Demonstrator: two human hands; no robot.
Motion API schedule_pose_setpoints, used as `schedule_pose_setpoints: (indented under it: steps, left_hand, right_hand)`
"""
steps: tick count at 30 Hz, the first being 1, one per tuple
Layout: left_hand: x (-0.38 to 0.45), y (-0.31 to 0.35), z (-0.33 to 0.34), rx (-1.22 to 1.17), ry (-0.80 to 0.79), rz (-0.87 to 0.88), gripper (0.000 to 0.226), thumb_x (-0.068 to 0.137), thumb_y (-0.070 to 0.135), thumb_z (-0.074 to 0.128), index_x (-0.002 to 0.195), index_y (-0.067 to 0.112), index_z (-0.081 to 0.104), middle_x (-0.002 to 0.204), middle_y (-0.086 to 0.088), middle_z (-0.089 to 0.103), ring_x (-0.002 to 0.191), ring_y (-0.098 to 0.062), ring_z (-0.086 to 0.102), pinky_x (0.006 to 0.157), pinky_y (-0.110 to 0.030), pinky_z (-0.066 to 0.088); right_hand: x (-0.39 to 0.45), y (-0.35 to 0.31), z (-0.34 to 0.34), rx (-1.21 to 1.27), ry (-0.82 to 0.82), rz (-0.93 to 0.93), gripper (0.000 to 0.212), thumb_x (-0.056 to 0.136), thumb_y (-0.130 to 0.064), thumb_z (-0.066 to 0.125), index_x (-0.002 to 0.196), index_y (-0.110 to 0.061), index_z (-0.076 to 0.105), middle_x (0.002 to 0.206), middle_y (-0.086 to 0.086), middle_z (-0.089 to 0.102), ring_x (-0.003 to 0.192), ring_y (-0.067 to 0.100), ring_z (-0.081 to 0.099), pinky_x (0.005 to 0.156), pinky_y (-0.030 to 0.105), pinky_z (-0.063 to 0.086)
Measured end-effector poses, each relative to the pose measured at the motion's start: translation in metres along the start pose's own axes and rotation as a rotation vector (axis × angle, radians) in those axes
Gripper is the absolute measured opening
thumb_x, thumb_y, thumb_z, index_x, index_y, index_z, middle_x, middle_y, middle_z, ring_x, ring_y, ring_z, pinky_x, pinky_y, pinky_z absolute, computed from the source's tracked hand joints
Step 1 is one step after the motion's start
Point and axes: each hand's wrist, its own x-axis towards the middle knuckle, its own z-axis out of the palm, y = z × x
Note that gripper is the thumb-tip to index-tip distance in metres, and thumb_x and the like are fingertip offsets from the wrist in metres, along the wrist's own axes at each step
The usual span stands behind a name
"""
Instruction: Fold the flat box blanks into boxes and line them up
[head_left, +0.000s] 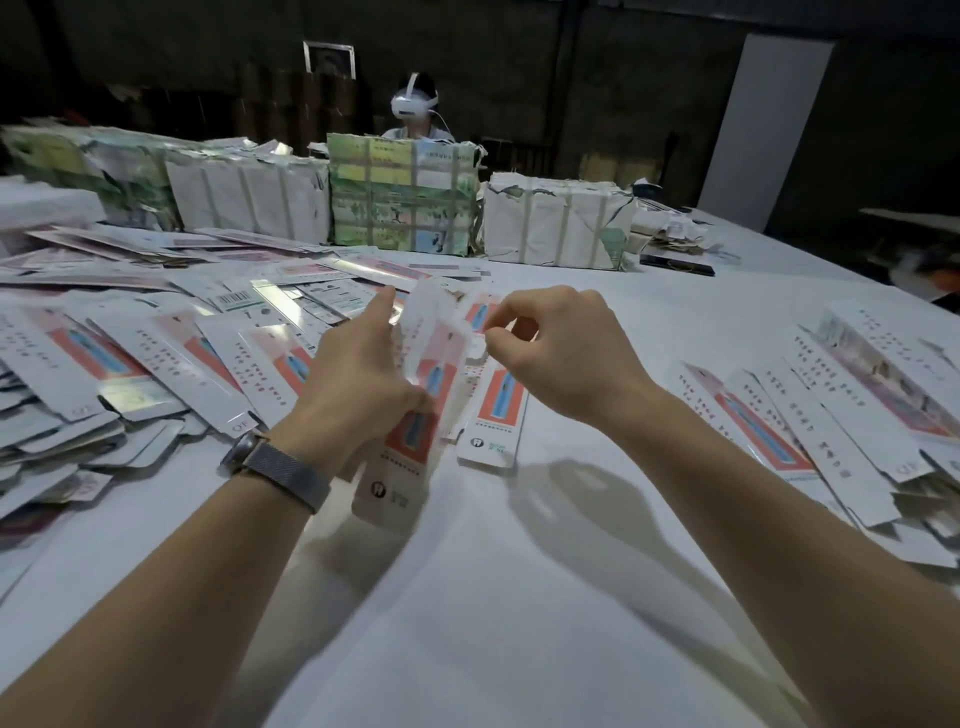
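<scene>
White bench (493, 597), smooth, below two bare forearms reaching forward. Left hand (358, 374) raised, fingers (382, 306) curled around long glossy box blank (415, 415), tilted above bench middle. Right hand (561, 353) beside it, fingertips pinching blurred top flap. Flat blanks (130, 364) heaped left; folded boxes (841, 405) right.

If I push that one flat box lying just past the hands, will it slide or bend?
The flat box would probably slide: it looks thin and light, lying flat on the smooth white table. Its glossy face suggests slipperiness. Lifted by one end, it might flex slightly.
</scene>
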Motion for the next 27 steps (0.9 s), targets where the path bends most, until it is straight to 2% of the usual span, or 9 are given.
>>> schedule_pose_setpoints:
  steps: [2, 5, 8, 13, 18, 20, 23, 25, 27]
  left_hand:
    - [-0.003, 0.006, -0.005, -0.178, 0.014, 0.000, 0.098, 0.070, 0.012, 0.092, 0.151, 0.028, 0.039, 0.088, 0.024, 0.054, 0.072, -0.001, 0.061, 0.038, -0.008, 0.041]
    - [-0.009, 0.015, -0.011, -0.340, -0.011, 0.012, 0.070, 0.075, 0.013, 0.088, 0.135, 0.028, 0.056, 0.097, 0.009, 0.070, 0.079, -0.010, 0.071, 0.053, -0.018, 0.058]
    - [-0.015, 0.023, -0.012, -0.544, -0.104, 0.027, 0.045, 0.079, 0.006, 0.083, 0.116, 0.026, 0.067, 0.092, 0.004, 0.076, 0.080, -0.010, 0.075, 0.063, -0.025, 0.063]
    - [-0.025, 0.032, -0.010, -0.822, -0.342, 0.130, 0.049, 0.089, -0.005, 0.066, 0.118, 0.034, 0.062, 0.091, 0.003, 0.076, 0.086, -0.016, 0.075, 0.063, -0.024, 0.060]
    - [-0.035, 0.040, -0.011, -1.012, -0.492, 0.069, 0.051, 0.093, -0.008, 0.050, 0.123, 0.033, 0.050, 0.079, 0.007, 0.075, 0.078, -0.014, 0.076, 0.055, -0.024, 0.058]
    - [-0.039, 0.042, -0.014, -1.032, -0.500, 0.046, 0.041, 0.090, 0.001, 0.056, 0.120, 0.028, 0.051, 0.080, 0.004, 0.077, 0.074, -0.017, 0.077, 0.052, -0.025, 0.058]
    - [-0.042, 0.044, -0.018, -1.013, -0.470, 0.029, 0.037, 0.088, 0.042, 0.061, 0.119, 0.021, 0.058, 0.089, -0.008, 0.078, 0.076, -0.027, 0.077, 0.055, -0.029, 0.059]
    - [-0.044, 0.047, -0.017, -0.990, -0.472, 0.051, 0.059, 0.092, 0.066, 0.037, 0.116, 0.020, 0.065, 0.093, -0.011, 0.078, 0.078, -0.031, 0.077, 0.059, -0.032, 0.060]
    - [-0.046, 0.049, -0.016, -1.003, -0.485, 0.029, 0.072, 0.085, 0.070, 0.024, 0.109, 0.020, 0.070, 0.092, -0.013, 0.077, 0.077, -0.032, 0.077, 0.058, -0.032, 0.060]
  right_hand:
    - [0.002, 0.001, -0.003, 0.064, 0.033, 0.013, 0.014, 0.088, -0.033, 0.062, 0.097, -0.031, 0.072, 0.070, -0.017, 0.061, 0.078, 0.016, 0.063, 0.076, 0.035, 0.054]
    - [0.003, 0.002, -0.005, 0.139, 0.065, 0.027, 0.023, 0.089, -0.034, 0.063, 0.111, -0.031, 0.067, 0.073, -0.012, 0.065, 0.077, 0.014, 0.063, 0.077, 0.037, 0.054]
    - [0.004, 0.002, -0.009, 0.173, 0.120, 0.011, 0.042, 0.091, -0.036, 0.063, 0.131, -0.033, 0.053, 0.084, -0.010, 0.063, 0.076, 0.009, 0.061, 0.071, 0.036, 0.054]
    - [0.005, 0.000, -0.021, 0.234, 0.178, -0.033, 0.045, 0.096, -0.034, 0.060, 0.140, -0.030, 0.053, 0.089, -0.015, 0.055, 0.078, 0.004, 0.056, 0.069, 0.026, 0.053]
    - [0.001, -0.013, -0.027, 0.217, 0.270, -0.093, 0.041, 0.097, -0.032, 0.061, 0.137, -0.027, 0.058, 0.097, -0.005, 0.045, 0.081, 0.000, 0.045, 0.069, 0.012, 0.044]
    - [0.001, -0.017, -0.031, 0.214, 0.270, -0.085, 0.041, 0.096, -0.033, 0.062, 0.135, -0.023, 0.061, 0.096, -0.005, 0.041, 0.085, 0.003, 0.046, 0.071, 0.017, 0.050]
    - [-0.002, -0.023, -0.034, 0.350, 0.244, -0.090, 0.037, 0.094, -0.030, 0.065, 0.129, -0.017, 0.066, 0.089, -0.009, 0.046, 0.091, 0.014, 0.059, 0.071, 0.040, 0.060]
    - [-0.005, -0.025, -0.033, 0.398, 0.254, -0.095, 0.034, 0.094, -0.028, 0.067, 0.125, -0.015, 0.068, 0.086, -0.009, 0.053, 0.089, 0.019, 0.065, 0.068, 0.043, 0.060]
    - [-0.005, -0.025, -0.033, 0.436, 0.245, -0.087, 0.032, 0.094, -0.028, 0.066, 0.123, -0.013, 0.069, 0.088, -0.002, 0.064, 0.087, 0.020, 0.069, 0.063, 0.040, 0.060]
